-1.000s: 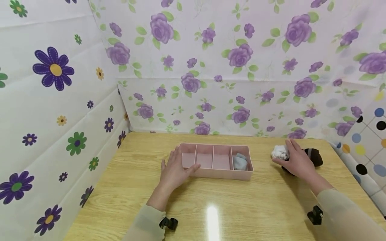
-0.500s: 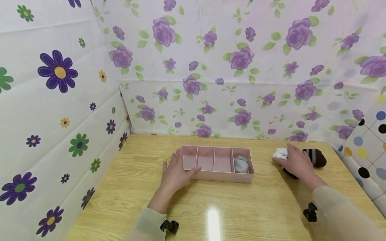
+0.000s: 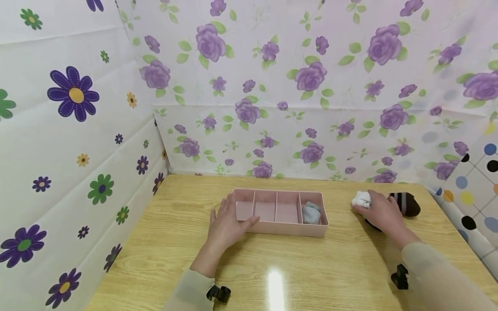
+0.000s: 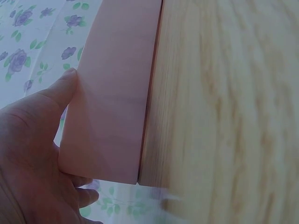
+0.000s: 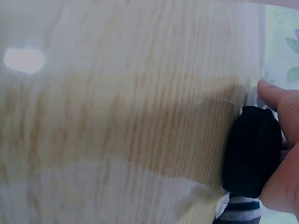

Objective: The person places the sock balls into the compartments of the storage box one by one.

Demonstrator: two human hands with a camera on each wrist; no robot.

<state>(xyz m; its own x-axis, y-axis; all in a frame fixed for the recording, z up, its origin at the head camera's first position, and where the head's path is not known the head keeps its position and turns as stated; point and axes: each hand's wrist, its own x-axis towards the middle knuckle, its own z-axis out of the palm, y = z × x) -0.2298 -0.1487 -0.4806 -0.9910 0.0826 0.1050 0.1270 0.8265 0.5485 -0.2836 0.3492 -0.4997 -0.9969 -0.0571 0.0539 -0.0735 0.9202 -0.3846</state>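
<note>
My left hand (image 3: 225, 222) rests against the left end of a pink divided box (image 3: 288, 227), its fingers along the end wall. The thumb lies at the front rim, as the left wrist view also shows. A light blue-grey rolled sock (image 3: 311, 214) sits in the rightmost compartment. At the right, my right hand (image 3: 383, 211) pinches a white rolled sock (image 3: 361, 199) between thumb and fingers. Under and beside that hand lie a black rolled sock (image 5: 253, 151) and a dark brown striped rolled sock (image 3: 409, 204), the black one mostly hidden in the head view.
Everything rests on a wood-grain table (image 3: 186, 194). A flower-print sheet (image 3: 272, 138) rises behind its far edge, another sheet (image 3: 78, 172) stands at the left, and a dotted cloth (image 3: 476, 194) at the right. Small black cameras are strapped to both wrists.
The right hand's fingers have come lower and closed in on the white sock, while more of the striped sock shows. The left hand and the box stay together. The head view has shifted slightly.
</note>
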